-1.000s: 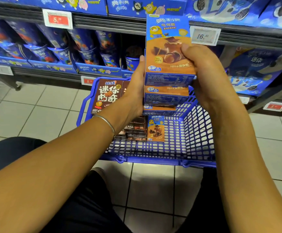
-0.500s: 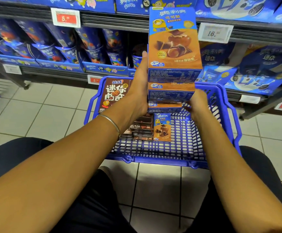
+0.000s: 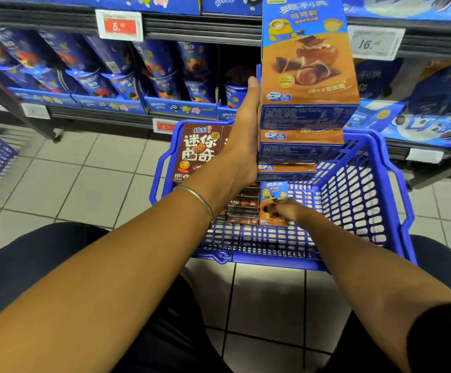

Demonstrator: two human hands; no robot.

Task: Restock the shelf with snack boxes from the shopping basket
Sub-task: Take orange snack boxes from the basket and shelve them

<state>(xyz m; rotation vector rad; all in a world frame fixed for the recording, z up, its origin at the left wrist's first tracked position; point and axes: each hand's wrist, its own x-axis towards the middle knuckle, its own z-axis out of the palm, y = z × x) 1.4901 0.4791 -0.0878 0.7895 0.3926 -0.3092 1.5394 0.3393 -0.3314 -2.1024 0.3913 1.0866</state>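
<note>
Leaving the stack, the right hand dived onto a fourth box in the basket, its finger grip unclear; the left hand, fingers straight and together, steadied the load alone.

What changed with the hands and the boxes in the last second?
The right hand let go of the stack of boxes and dropped into the basket, now on a loose box there; its grip is unclear. The left hand stayed flat against the stack's left side, holding it above the basket. The brown box did not move.
</note>
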